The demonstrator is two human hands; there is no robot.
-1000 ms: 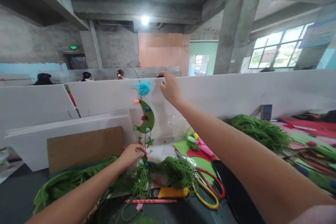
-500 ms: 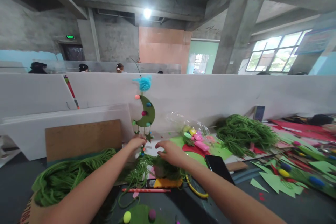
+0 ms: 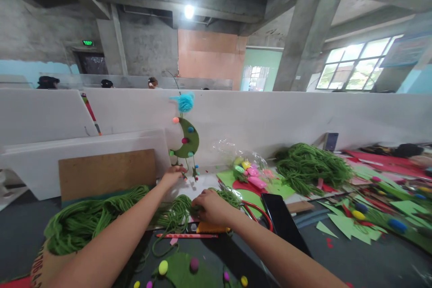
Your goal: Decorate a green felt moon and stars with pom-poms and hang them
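Note:
A green felt crescent moon ornament with coloured balls hangs against the white partition, a fluffy blue ball above it. Below the moon dangle thin strings with a small star and beads. My left hand is at these strings, fingers pinched on one of them. My right hand rests low on the tabletop, its fingers curled over dark green yarn; the fingertips are partly hidden. Close to its wrist lie red-handled scissors. Another green felt piece with balls lies in front.
Green yarn heaps lie at right and in a carton at left. A phone, a red pencil, a yellow comb-like piece, a clear bag and felt scraps surround my arms. A brown board leans behind.
My right hand has lowered and moved slightly left onto the yarn, its fingers curling in. The red scissor handles now show beside it. My left hand stays at the strings; the small star has turned.

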